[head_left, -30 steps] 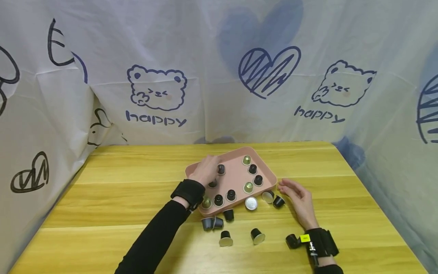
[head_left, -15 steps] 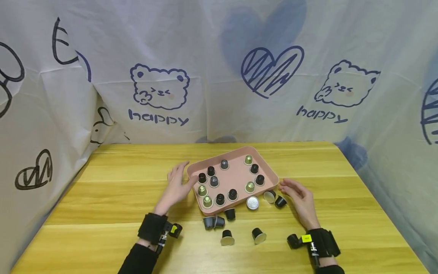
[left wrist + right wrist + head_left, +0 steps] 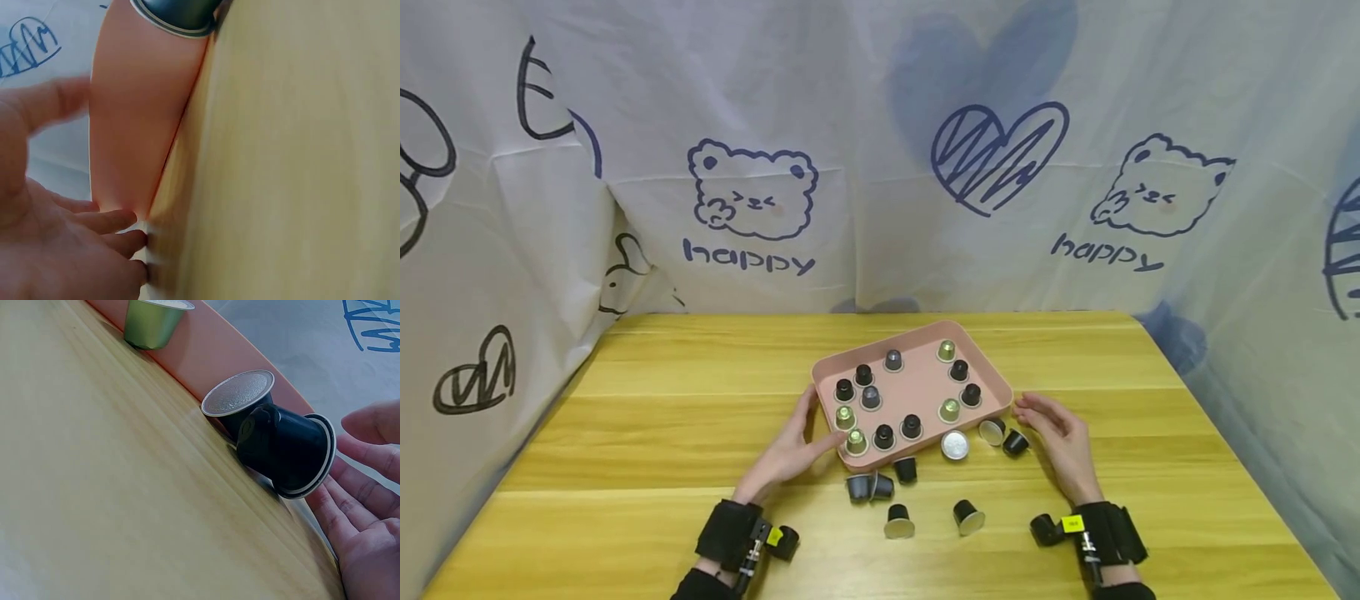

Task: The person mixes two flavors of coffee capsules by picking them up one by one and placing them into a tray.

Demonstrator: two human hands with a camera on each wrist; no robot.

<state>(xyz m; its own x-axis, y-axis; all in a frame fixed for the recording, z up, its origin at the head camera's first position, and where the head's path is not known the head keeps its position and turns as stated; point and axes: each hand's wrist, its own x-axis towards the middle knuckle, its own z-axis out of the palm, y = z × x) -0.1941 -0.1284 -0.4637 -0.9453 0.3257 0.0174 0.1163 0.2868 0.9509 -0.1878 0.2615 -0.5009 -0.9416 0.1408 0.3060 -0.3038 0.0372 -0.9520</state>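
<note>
A pink tray [image 3: 917,333] lies tilted on the table, holding several upright coffee capsules in black, grey and green. My left hand [image 3: 786,454] is at the tray's left end, fingers extended against the outer wall and thumb at the rim beside a green capsule [image 3: 856,442]. In the left wrist view, the fingertips [image 3: 140,240] meet the tray's wall [image 3: 134,125] low down. My right hand [image 3: 1063,446] rests by the tray's right corner with fingers loosely extended, holding nothing. Close to it lies a black capsule [image 3: 284,450], leaning near another capsule [image 3: 240,397].
In front of the tray are several loose capsules: a foil-up one [image 3: 955,445], two grey ones next to each other [image 3: 868,487], a black one [image 3: 906,470], and two tipped or standing nearer me [image 3: 898,522]. A printed curtain [image 3: 865,250] hangs behind the table [image 3: 685,400].
My left hand has left the capsules inside the tray, drawn back to the left, then come down against the tray's left end. My right hand stays in place.
</note>
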